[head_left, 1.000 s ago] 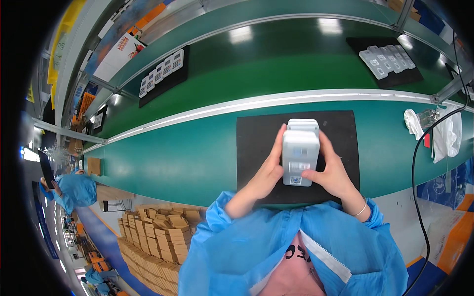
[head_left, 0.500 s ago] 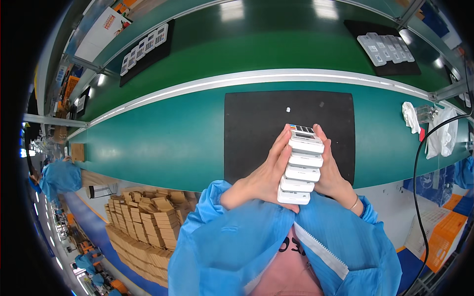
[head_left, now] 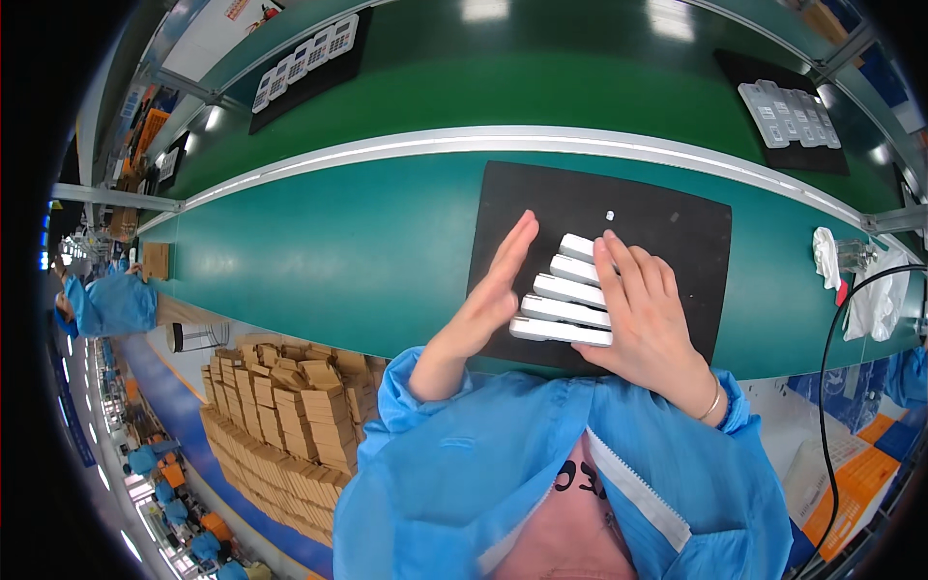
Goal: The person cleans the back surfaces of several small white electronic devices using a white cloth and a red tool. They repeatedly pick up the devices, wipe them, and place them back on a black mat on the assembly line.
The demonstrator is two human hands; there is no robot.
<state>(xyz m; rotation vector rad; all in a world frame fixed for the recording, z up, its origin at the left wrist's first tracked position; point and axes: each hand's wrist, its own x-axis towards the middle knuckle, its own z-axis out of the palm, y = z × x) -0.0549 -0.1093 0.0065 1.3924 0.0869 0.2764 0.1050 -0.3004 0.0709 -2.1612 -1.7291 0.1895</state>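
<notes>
We see dark letters on the pink shirt — part hidden by the blue jacket | labels on the grey devices, too tiny for us to read | red print on the white board, top left — too blurry

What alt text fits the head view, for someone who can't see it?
A person's right hand lies against five slim white devices, fanned in a slanting row over a black mat on a green bench; the left hand is open beside them.

The head fisheye looks down on the tabletop from close above its near edge, facing the far edge.
</notes>
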